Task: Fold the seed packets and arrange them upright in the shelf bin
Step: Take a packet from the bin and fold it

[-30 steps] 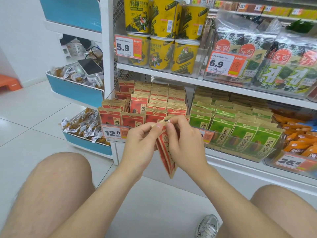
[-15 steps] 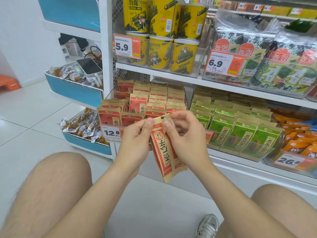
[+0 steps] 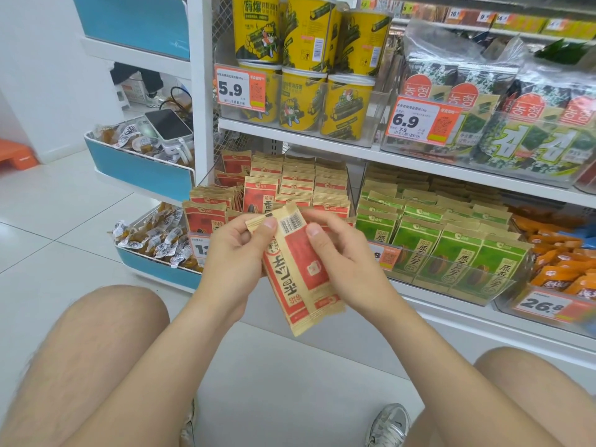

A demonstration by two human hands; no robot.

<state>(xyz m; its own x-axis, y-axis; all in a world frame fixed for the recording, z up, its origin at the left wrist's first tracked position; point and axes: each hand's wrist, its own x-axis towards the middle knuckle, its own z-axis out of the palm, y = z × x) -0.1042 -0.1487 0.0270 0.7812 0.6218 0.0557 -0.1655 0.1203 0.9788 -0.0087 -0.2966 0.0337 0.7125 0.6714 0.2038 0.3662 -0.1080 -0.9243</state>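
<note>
Left hand [image 3: 232, 262], right hand [image 3: 345, 259] pinch the seed packet [image 3: 298, 279] by its top edge — shelf bin [image 3: 196, 243] behind.

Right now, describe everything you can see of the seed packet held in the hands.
The seed packet is a flat tan pouch that looks like paper, with a red panel, dark lettering and a barcode near its top. It hangs slightly tilted, bottom corner down, and a second packet seems to be stacked behind it. The left hand pinches the top strip, which looks partly folded over. The right hand grips the right edge, thumb on the face. It is held in the air in front of the shelved red packets.
</note>
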